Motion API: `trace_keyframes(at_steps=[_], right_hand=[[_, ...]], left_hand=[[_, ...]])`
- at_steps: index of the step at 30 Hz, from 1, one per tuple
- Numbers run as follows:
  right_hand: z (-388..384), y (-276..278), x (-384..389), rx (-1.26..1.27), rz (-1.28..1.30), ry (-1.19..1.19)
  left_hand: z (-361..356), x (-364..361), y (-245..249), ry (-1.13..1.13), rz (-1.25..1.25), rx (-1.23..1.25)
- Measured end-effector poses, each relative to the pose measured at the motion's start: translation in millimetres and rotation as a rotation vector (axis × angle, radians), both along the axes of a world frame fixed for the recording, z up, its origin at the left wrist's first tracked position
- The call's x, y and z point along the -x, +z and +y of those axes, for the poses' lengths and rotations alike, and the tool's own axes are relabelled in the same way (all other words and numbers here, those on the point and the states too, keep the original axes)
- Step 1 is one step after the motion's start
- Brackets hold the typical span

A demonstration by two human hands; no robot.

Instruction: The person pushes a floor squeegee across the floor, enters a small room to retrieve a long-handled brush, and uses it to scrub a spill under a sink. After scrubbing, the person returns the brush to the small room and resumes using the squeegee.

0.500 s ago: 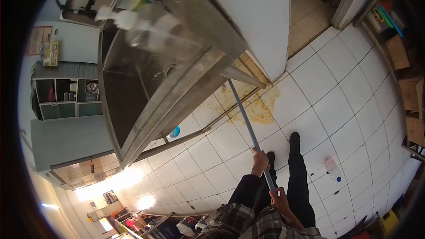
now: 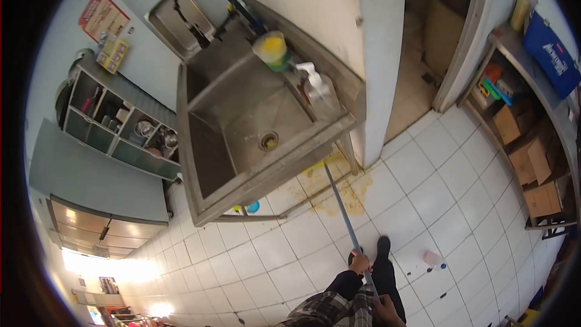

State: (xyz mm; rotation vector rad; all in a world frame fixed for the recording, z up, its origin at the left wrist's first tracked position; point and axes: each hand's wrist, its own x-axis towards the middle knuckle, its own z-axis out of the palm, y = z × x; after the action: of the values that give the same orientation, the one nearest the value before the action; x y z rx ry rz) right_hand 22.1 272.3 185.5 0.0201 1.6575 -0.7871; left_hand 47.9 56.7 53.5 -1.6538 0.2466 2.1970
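My left hand (image 2: 360, 262) is closed round a long blue-grey pole (image 2: 344, 209). Lower down, near the pole's upper end, my right hand (image 2: 385, 310) is also wrapped round it. The pole slants forward to the floor beneath the front edge of a steel sink (image 2: 272, 175). Something yellow shows at its far end, too small to make out. Around that end, a yellow-brown stain (image 2: 354, 200) spreads over the white tiles and under the sink.
A soap bottle (image 2: 321, 94) and green-yellow container (image 2: 272, 51) stand on the sink. A clear bottle (image 2: 433, 260) lies right of my feet. Shelves with cardboard boxes (image 2: 541, 200) stand at the right, beside an open doorway (image 2: 423, 42). Cabinets (image 2: 109, 224) line the left.
My view has shifted, so the sink basin, faucet and right-hand shelves show more fully. Both hands stay on the pole, which appears lower in view. More of its far end shows.
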Motion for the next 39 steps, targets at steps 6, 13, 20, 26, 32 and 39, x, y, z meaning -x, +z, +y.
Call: trace_keyframes(at_steps=[6, 13, 20, 26, 32, 39], right_hand=[[-30, -52, 6, 0.499, 0.275, -0.013], [-83, 13, 27, 0.458, -0.12, 0.104], [-123, 2, 25, 0.474, -0.211, 0.121], [-178, -21, -3, 0.517, 0.039, 0.255], [-218, -40, -14, 0.453, -0.122, 0.276], [-230, -103, -37, 0.471, -0.09, 0.266]], left_hand=[[-28, -12, 42, 0.059, 0.297, 0.473], [-47, -16, 57, 0.006, 0.263, 0.611], [-82, -37, 28, -0.102, 0.168, 0.816], [-112, -73, 15, -0.095, 0.043, 0.931], [-140, -90, -1, -0.331, -0.4, 1.072], [-163, -101, -10, -0.192, -0.469, 0.814]])
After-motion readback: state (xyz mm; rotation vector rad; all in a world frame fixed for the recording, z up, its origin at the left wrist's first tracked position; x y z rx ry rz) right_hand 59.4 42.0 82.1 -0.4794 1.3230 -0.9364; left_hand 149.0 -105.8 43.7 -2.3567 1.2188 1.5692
